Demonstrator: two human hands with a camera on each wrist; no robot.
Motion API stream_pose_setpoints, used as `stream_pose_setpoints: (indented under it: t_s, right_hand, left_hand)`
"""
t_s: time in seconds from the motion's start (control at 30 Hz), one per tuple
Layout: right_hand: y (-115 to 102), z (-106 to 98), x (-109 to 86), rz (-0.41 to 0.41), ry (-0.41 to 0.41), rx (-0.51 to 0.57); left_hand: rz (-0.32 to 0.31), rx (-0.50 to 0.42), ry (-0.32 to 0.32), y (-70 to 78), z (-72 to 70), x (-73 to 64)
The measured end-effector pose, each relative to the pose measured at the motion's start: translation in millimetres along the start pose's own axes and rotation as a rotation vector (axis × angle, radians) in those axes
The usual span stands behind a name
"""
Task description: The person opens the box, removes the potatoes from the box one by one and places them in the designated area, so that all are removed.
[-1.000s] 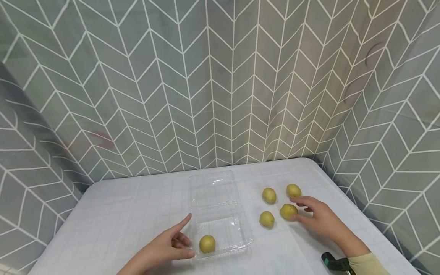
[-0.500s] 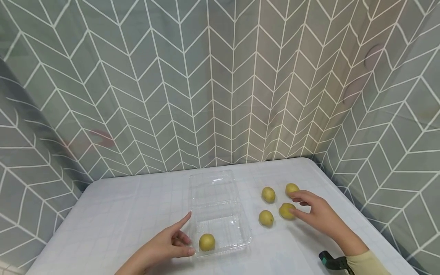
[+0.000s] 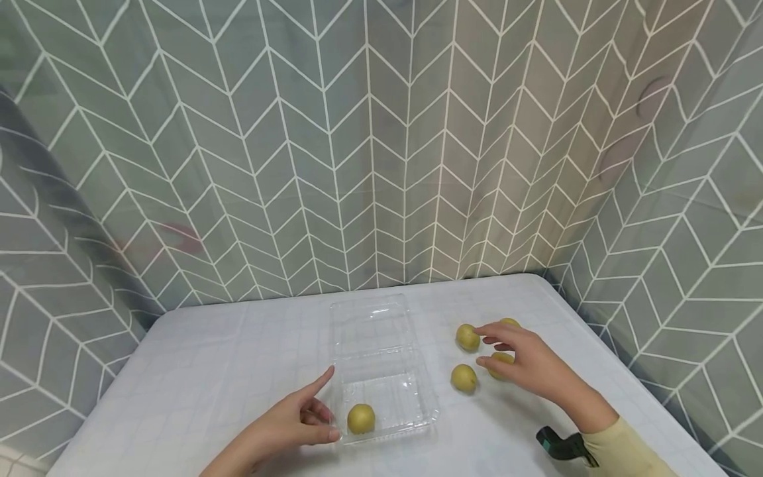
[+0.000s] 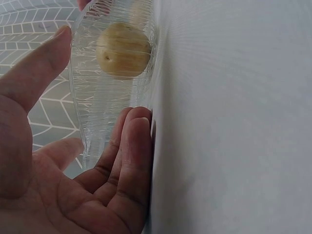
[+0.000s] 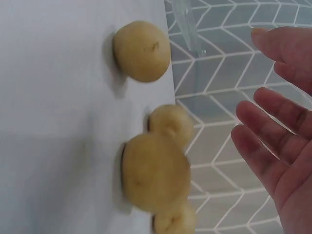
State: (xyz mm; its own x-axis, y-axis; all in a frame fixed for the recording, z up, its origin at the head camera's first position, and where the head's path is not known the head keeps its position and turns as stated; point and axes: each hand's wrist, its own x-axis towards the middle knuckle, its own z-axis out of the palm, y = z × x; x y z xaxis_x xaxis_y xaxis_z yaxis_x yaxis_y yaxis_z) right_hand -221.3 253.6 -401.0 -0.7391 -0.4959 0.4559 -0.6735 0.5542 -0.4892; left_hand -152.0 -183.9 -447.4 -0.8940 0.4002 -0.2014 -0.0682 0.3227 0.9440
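Note:
A clear plastic clamshell box [image 3: 387, 397] lies unfolded on the white-covered table, holding one yellow lemon [image 3: 361, 419] near its front left corner. My left hand [image 3: 292, 424] rests against the box's left side, thumb and forefinger spread along the rim [image 4: 73, 87], the other fingers low by the table. Over the loose lemons on the right hovers my right hand [image 3: 527, 358], fingers apart and nothing held. Its fingertips overlap the back left lemon [image 3: 467, 339] in the head view, and it partly covers two others. The front left lemon [image 3: 463, 378] shows fully.
The box's lid half [image 3: 369, 324] lies flat behind its base. A patterned grey curtain [image 3: 381, 165] encloses the table's back and sides. A black strap device [image 3: 560, 445] is on my right wrist by the sleeve [image 3: 620, 447].
My right hand has moved left and lifted away from the front right lemon, its fingertips now by the back left one. The left hand keeps its place at the box.

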Motion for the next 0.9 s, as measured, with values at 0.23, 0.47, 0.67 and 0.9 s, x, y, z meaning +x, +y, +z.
stream_pose_setpoints:
  t_s: [0.23, 0.47, 0.67, 0.9]
  right_hand:
    - [-9.5, 7.5, 13.5, -0.037, -0.039, -0.013]
    - [-21.0, 17.7, 25.3, -0.034, -0.109, 0.048]
    - [-29.3, 27.9, 35.0, -0.050, -0.158, 0.051]
    - [-35.2, 41.1, 45.0, -0.118, -0.175, 0.058]
  left_hand:
    - [-0.001, 0.009, 0.001, 0.8, -0.4, 0.2]
    - [-0.020, 0.021, 0.004, 0.5, -0.2, 1.2]
    - [-0.017, 0.020, 0.003, 0.9, -0.7, 0.0]
    - [-0.001, 0.006, -0.006, 1.2, -1.3, -0.9]
